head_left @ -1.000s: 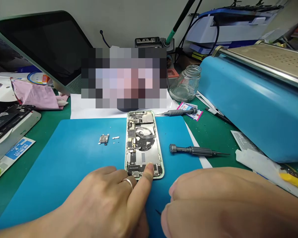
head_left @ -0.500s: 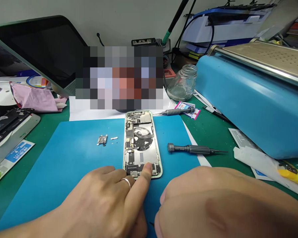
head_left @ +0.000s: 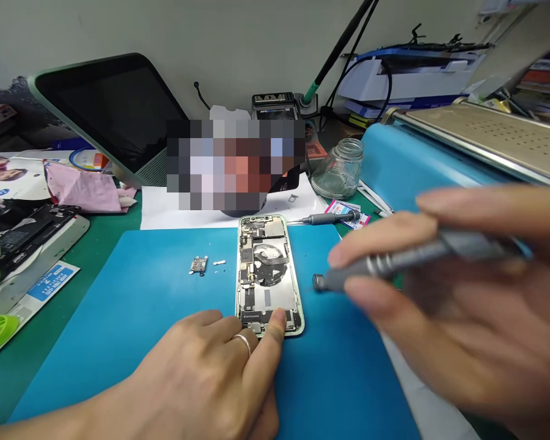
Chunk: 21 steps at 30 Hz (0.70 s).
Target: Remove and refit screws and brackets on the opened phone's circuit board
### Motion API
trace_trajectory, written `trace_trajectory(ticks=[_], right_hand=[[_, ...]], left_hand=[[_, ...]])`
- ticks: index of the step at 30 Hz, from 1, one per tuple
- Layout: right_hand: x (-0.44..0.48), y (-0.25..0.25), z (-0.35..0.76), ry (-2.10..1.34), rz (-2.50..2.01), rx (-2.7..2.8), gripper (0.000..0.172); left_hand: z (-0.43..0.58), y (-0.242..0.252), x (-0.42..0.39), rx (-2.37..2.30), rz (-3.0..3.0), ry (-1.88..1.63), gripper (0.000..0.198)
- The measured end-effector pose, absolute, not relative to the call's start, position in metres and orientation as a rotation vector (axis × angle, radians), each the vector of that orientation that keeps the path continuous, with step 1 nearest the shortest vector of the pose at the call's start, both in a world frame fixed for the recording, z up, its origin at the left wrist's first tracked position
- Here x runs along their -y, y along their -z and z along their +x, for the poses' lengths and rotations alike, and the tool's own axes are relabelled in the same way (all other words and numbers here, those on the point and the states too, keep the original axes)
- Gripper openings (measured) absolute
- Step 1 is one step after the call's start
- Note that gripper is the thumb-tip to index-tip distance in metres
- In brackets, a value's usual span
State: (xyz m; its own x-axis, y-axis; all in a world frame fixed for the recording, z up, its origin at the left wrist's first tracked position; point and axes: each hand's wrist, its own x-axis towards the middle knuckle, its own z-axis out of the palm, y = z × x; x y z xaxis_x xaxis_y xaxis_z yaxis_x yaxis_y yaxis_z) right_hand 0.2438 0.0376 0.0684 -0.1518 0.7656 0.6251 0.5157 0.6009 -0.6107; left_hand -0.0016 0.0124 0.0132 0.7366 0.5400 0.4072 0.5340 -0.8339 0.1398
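An opened smartphone (head_left: 277,269) lies face up on the blue mat, its inner parts and round back opening exposed. My left hand (head_left: 201,373) wears a ring and steadies the phone's lower end, one digit pressing on its bottom right and the other fingers curled at its edge. My right hand (head_left: 467,318) is raised to the right of the phone, its fingers closed around a blurred grey screwdriver (head_left: 407,256). Beyond it, the dark cap of another screwdriver (head_left: 318,282) shows on the mat, mostly hidden. A small metal-shielded module (head_left: 198,264) and a little bracket (head_left: 219,263) lie left of the phone.
A thin grey screwdriver (head_left: 327,218) rests behind the phone beside a glass jar (head_left: 341,168). The large blue machine (head_left: 389,159) stands at right. A dark screen (head_left: 114,110) leans at back left. Phone parts and a green lid (head_left: 0,332) lie left.
My right hand has risen from the front edge and turned, bringing the grey screwdriver into view. My left hand stays on the phone. The whole view has shifted slightly.
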Motion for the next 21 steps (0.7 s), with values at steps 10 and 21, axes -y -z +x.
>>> trace_trajectory(ticks=[10,21], right_hand=[[-0.07,-0.045,0.247,-0.438,-1.095,1.734,0.046],[-0.074,-0.038,0.25,-0.443,-1.175,1.767,0.044]], left_hand=[[0.0,-0.033,-0.023,-0.792,2.854,-0.646,0.026],[0.0,-0.031,-0.029,-0.781,2.765,-0.795,0.031]])
